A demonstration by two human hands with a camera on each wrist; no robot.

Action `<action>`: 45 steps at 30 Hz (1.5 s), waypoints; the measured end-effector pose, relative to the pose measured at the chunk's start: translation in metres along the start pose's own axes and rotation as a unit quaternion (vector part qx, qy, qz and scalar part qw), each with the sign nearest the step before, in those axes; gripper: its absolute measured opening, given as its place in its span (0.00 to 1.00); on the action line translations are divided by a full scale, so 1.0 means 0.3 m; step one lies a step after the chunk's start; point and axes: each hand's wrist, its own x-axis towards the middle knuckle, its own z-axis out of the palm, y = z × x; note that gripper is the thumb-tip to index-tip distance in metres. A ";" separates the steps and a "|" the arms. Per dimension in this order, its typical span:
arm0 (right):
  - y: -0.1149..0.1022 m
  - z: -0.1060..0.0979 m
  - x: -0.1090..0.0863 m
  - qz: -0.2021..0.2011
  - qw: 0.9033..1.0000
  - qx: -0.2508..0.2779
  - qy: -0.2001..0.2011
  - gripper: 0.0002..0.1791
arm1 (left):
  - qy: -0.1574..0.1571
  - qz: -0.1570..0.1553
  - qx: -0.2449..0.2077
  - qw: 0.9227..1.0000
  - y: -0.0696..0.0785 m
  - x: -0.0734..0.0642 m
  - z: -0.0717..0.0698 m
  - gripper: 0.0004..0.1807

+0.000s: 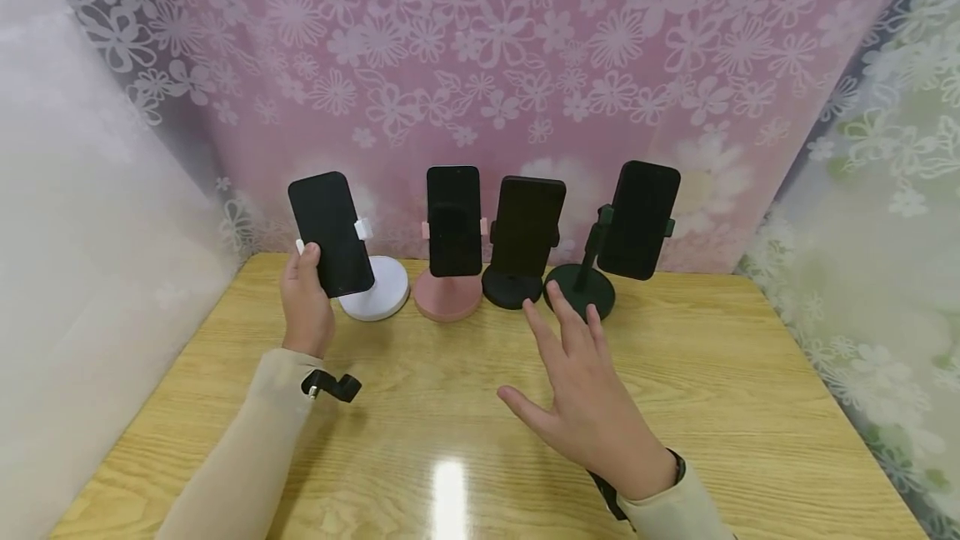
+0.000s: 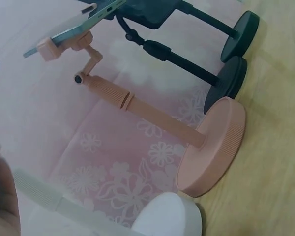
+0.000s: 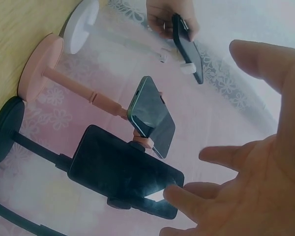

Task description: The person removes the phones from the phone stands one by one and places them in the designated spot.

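Note:
My left hand point(image 1: 306, 311) grips the lower left edge of a black smartphone point(image 1: 333, 227), thumb on its front edge. That phone leans tilted in the clamp of a white phone stand point(image 1: 382, 290); in the right wrist view the fingers curl around the phone point(image 3: 191, 54). My right hand point(image 1: 588, 407) is spread over the table, holding nothing. Its fingertips appear in front of the black phone stand point(image 1: 512, 294) and the dark green phone stand point(image 1: 581, 294). In the left wrist view, only part of the left hand point(image 2: 2, 196) shows at the edge.
A pink phone stand point(image 1: 448, 300) holds an upright phone point(image 1: 454, 227). The black stand carries another phone point(image 1: 528, 227), and the dark green one a tilted phone point(image 1: 640, 223). The stands line the back of a wooden table point(image 1: 420, 407), before a pink floral curtain point(image 1: 480, 48).

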 end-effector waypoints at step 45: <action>-0.010 -0.053 -0.012 -0.031 0.995 0.038 0.088 0.48 | -0.100 -0.016 0.132 0.986 0.317 -0.333 0.033 0.11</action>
